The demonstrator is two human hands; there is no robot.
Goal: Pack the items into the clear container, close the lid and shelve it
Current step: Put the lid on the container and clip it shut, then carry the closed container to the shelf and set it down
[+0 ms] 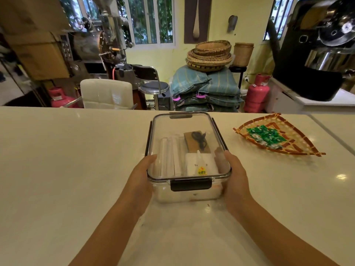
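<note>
I have my left hand (pixel 143 174) and right hand (pixel 235 174) clamped on the two long sides of the clear container (pixel 189 160), at about 9 and 3 o'clock on it, near the end closest to me. Each grip is closed around a side wall, thumbs riding on the lid (pixel 184 131), which I judge is the hold for a level lift. The container sits on the tabletop (pixel 76 160) dead ahead at 12 o'clock. The near latch (pixel 191 184) looks folded down; the dark side latches seem down too, though I cannot be sure they are snapped.

Through the lid I see white paper-wrapped sticks (pixel 170 156), a white packet with a yellow sticker (pixel 200 166) and a brown card with a dark cord (pixel 197 142), so packing looks done and shelving remains.

The tabletop is bare to my 9 o'clock. At 2 o'clock a woven tray (pixel 299 137) of green sachets (pixel 266 135) lies well apart from the container. The far edge runs just beyond the container, so I would lift rather than push forward. No shelf is in view.
</note>
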